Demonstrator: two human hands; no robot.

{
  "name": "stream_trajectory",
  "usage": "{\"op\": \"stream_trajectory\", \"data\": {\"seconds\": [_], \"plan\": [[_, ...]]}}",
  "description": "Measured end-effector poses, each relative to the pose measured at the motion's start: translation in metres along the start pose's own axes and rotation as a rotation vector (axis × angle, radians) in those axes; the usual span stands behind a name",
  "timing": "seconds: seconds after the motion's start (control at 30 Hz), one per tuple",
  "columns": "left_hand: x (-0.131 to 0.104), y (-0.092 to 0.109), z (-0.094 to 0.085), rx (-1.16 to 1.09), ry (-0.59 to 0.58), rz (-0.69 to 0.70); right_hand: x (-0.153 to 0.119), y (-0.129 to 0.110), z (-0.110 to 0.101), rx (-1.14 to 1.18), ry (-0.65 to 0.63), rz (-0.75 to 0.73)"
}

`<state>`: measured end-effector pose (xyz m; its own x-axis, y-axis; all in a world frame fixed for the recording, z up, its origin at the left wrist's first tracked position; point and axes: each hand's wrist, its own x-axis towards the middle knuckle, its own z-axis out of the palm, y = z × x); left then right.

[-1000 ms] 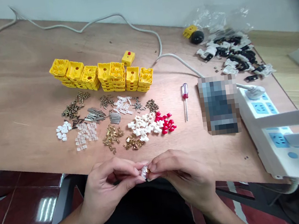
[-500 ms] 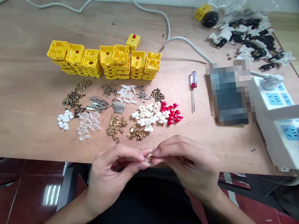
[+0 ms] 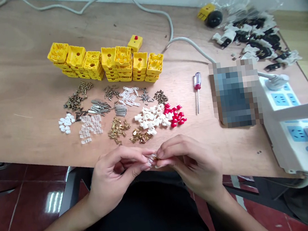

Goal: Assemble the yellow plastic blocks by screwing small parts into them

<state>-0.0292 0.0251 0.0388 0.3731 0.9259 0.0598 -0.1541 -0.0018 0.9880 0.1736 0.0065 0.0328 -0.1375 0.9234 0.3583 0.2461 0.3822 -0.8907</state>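
Both hands meet at the bench (image 3: 15,110) edge, at 6 o'clock from the brass clips (image 3: 141,135). The left hand (image 3: 114,180) and right hand (image 3: 192,167) pinch one small clear piece (image 3: 150,161) with their fingers.

No text, label, brand or number can be read anywhere. The flat thing (image 3: 236,96) beside the screwdriver (image 3: 197,89) is blurred over. The power strip (image 3: 292,124) shows only blue sockets, no legible marking. The yellow housings (image 3: 108,63) carry no print that can be made out.
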Motion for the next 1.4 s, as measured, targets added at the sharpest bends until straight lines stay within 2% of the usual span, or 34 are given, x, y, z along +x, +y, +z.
{"op": "stream_trajectory", "data": {"seconds": [0.2,0.67,1.1,1.27,1.4], "plan": [[0.0005,0.0004,-0.0017,0.008,-0.025,0.013,0.0002,-0.0015,-0.0001,-0.009,0.019,0.066],[0.0029,-0.0010,-0.0014,0.043,-0.008,0.051,0.0014,0.0001,-0.0003,-0.036,0.006,-0.010],[0.0003,-0.0021,-0.0023,0.052,-0.031,0.059,0.0007,0.0009,-0.0003,-0.064,-0.002,-0.002],[-0.0003,-0.0039,-0.0014,0.074,-0.014,0.019,0.0012,-0.0009,-0.0004,-0.033,-0.004,0.000],[0.0008,-0.0036,0.0025,0.002,0.004,0.000,0.0006,-0.0025,-0.0006,0.003,0.012,0.015]]}}
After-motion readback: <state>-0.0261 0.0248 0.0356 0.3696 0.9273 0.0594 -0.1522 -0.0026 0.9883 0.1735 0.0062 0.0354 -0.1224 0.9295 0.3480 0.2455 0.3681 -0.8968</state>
